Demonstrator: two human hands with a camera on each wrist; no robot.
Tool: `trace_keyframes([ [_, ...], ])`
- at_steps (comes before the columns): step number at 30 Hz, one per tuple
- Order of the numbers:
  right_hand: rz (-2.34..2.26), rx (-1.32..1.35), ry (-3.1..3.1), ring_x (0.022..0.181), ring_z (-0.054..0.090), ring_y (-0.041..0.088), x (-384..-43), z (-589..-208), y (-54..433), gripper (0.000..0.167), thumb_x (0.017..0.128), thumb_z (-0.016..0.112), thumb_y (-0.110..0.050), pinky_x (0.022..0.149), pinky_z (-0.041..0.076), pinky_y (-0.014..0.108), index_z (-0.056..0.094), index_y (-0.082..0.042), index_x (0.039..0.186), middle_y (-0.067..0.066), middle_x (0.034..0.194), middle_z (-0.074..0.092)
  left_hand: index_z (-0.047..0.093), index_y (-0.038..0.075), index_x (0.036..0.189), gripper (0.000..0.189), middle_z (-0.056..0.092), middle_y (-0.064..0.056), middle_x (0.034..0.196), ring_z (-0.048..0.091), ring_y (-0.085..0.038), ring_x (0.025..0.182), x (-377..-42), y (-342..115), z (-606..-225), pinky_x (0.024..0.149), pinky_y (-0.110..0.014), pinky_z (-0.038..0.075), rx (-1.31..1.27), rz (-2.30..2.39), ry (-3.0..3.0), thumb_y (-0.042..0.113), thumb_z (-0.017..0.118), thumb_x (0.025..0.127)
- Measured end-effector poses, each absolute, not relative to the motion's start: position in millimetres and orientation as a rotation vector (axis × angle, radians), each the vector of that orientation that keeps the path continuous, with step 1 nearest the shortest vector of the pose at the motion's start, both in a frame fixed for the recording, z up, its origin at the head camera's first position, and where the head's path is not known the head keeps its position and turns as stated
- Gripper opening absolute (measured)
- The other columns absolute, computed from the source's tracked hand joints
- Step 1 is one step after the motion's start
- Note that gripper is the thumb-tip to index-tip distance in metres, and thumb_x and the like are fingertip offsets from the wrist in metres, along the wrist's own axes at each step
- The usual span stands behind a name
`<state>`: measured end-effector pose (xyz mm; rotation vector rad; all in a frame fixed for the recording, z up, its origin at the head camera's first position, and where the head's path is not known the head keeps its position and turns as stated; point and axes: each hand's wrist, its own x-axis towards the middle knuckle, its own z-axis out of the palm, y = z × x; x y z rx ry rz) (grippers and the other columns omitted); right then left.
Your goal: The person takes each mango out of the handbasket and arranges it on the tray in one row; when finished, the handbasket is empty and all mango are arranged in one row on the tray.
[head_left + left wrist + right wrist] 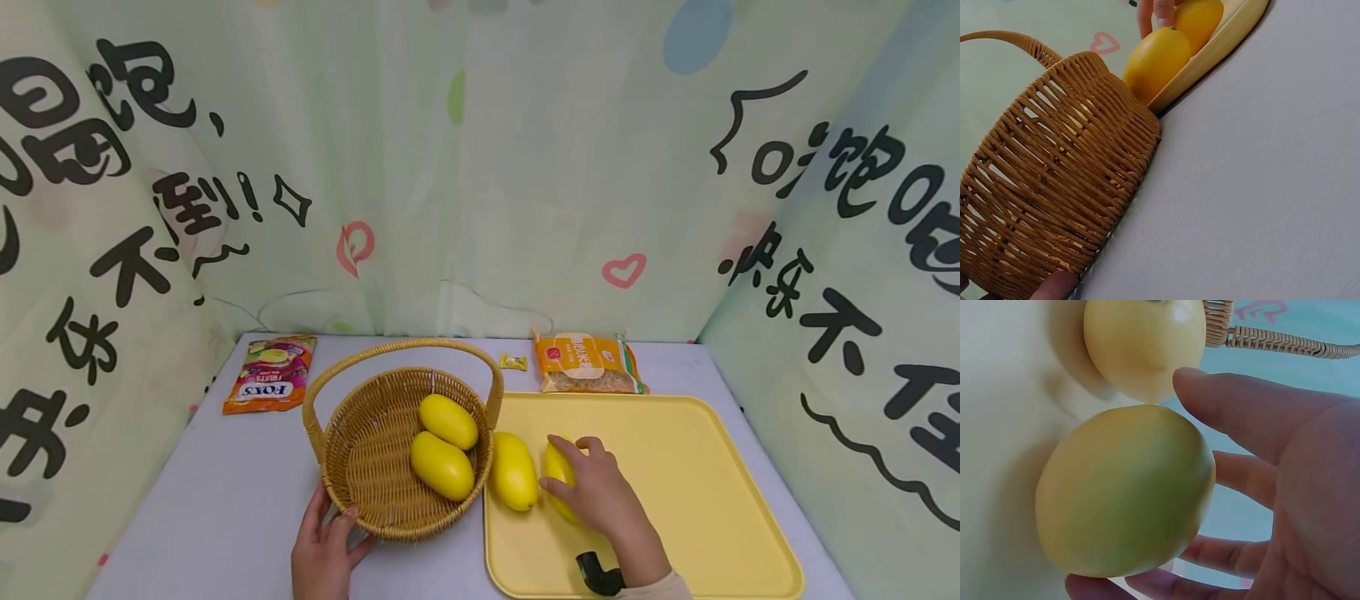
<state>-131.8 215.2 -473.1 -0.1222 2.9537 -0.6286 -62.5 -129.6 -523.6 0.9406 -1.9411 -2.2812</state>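
Note:
A wicker basket (408,521) with a tall handle stands left of the yellow tray, two yellow mangoes (442,467) lying inside. My left hand (324,550) holds its near left side low on the wall; in the left wrist view a thumb (1057,285) touches the woven base. On the tray, my right hand (596,483) has its fingers curled round a mango (1125,490), thumb on the side toward the basket. Another mango (514,472) lies between that one and the basket, close by the thumb tip in the right wrist view.
The yellow tray (697,492) takes up the right of the white table (217,500). Behind it lie an orange food packet (588,364) and a small yellow wrapped sweet (513,362). A red and purple candy bag (272,375) lies back left. Printed curtains (510,167) enclose the table.

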Motion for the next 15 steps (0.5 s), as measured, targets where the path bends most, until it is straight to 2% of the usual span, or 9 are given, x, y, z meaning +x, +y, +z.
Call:
trace_keyframes([
  [15, -0.664, -0.062, 2.908, 0.122, 0.06, 0.047, -131.2, -465.6, 220.6, 0.071, 0.094, 0.079, -0.04, 0.1, 0.056, 0.067, 0.053, -0.017, 0.156, 0.029, 0.147, 0.049, 0.012, 0.025, 0.172, 0.076, 0.013, -0.015, 0.178, 0.043, -0.045, 0.15, -62.0, -128.3, -521.4, 0.09, -0.052, 0.066, 0.936, -2.253, -1.973, 0.02, 0.051, 0.108],
])
